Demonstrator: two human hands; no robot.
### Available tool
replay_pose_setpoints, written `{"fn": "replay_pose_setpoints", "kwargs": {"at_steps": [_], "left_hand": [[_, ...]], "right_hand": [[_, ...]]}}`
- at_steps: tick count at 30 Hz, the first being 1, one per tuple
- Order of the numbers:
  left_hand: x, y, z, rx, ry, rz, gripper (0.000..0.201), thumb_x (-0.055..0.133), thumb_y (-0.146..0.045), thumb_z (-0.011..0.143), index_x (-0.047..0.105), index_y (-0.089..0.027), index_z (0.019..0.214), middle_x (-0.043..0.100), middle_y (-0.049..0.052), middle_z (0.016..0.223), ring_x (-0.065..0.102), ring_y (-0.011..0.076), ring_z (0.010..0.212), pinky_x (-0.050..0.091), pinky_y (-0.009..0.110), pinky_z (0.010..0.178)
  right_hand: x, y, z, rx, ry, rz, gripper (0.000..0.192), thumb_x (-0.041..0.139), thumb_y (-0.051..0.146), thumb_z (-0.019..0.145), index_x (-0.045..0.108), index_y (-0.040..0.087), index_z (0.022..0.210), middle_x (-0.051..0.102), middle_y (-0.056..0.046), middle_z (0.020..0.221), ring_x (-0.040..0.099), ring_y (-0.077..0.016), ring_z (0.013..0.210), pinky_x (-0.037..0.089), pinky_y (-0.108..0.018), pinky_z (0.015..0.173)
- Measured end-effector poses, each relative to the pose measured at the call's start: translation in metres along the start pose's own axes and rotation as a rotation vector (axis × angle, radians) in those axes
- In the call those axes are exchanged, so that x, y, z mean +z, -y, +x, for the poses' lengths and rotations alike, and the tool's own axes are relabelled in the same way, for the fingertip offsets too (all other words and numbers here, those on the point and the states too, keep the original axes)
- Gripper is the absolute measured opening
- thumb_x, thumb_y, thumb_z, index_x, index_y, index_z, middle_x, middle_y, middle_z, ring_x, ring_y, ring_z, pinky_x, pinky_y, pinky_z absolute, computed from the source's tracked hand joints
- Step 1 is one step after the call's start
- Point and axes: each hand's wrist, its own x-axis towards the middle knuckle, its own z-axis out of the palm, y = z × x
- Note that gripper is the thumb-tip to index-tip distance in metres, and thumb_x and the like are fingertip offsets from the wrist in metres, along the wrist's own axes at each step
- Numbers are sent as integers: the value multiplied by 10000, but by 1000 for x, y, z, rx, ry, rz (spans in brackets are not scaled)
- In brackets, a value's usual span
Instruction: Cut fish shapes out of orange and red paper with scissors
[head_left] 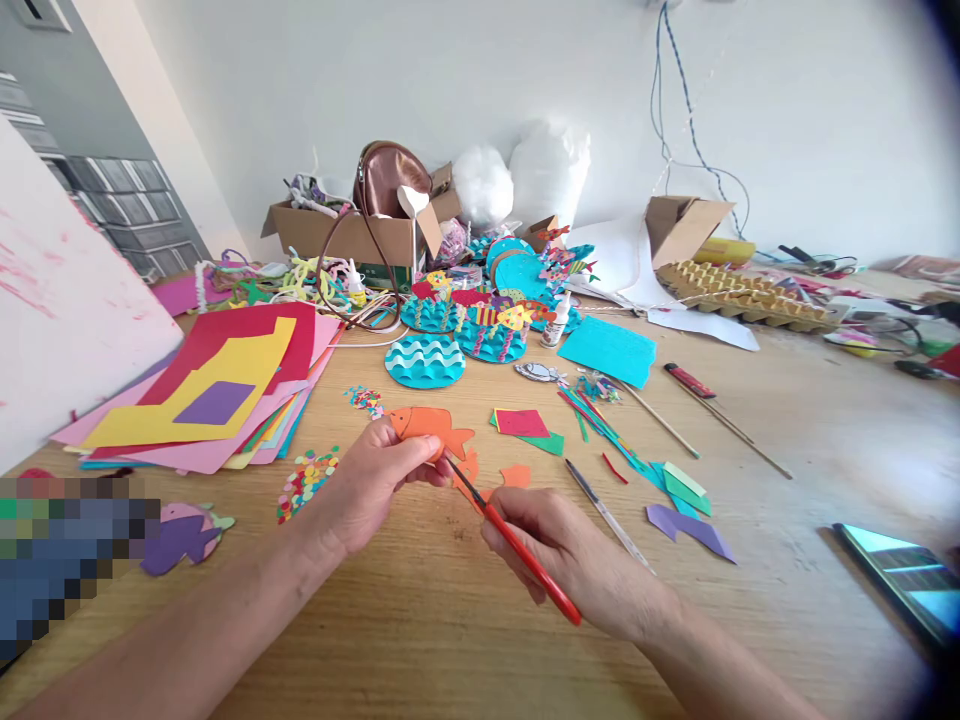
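1. While your left hand (367, 485) sits at centre frame, its grip is closed on one orange paper fish (429, 425), pinched between thumb and fingers and held just above the tabletop (787, 480).
2. Your right hand (570, 555), lower centre, has its grip closed around one pair of red-handled scissors (517, 545); the blades point up-left and meet the fish's lower edge.
3. Both forearms come in from the bottom edge, angled toward each other, the wrists low over the wood.
4. Orange scraps (495, 472), about three, lie just beyond the scissor tips.
5. One purple paper fish (180, 535) lies at lower left, and one heap of coloured dots (306, 480) sits beside your left wrist.
6. One stack of coloured sheets (217, 395) fills the left middle.
7. One phone (904, 580) rests at the lower right edge.
8. Two cardboard boxes stand at the back: one (352, 235) upper centre, one (682, 225) upper right.
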Motion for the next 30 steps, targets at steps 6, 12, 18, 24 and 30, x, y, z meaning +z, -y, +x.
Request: {"fn": "replay_pose_setpoints", "kwargs": {"at_steps": [6,12,18,24,30], "left_hand": [[1,0,0,103,-127,44,87,608,-228,717,619,-166,657,591,-31,606,510,92,589,431,216,599],[16,7,-11,61,-75,150,144,582,-258,745,577,-178,625,519,-46,561,449,90,560,380,210,557],[26,16,-14,34,-49,152,108,573,-248,745,575,-186,657,495,-57,559,419,86,547,362,201,531],[32,18,-15,-22,-56,115,105,585,-260,722,586,-177,657,497,-51,540,427,92,528,355,210,515],[36,19,-18,-52,-83,90,88,601,-257,691,617,-171,689,524,-39,548,439,98,517,354,220,503]], "right_hand": [[0,-9,6,-15,-60,437,276,519,370,806,412,190,626,403,65,468,367,-79,429,255,-210,421],[11,-14,11,-147,-354,832,313,719,256,653,489,203,858,577,8,862,508,-102,686,391,-215,592],[19,-9,11,-182,-490,783,314,726,244,637,474,215,820,509,50,703,476,-95,610,395,-210,543],[22,-7,14,-267,-509,725,270,660,250,681,419,215,795,518,50,653,483,-93,561,394,-210,502],[22,-6,14,-212,-557,599,234,621,206,679,422,212,802,526,26,725,519,-109,611,417,-227,528]]}}
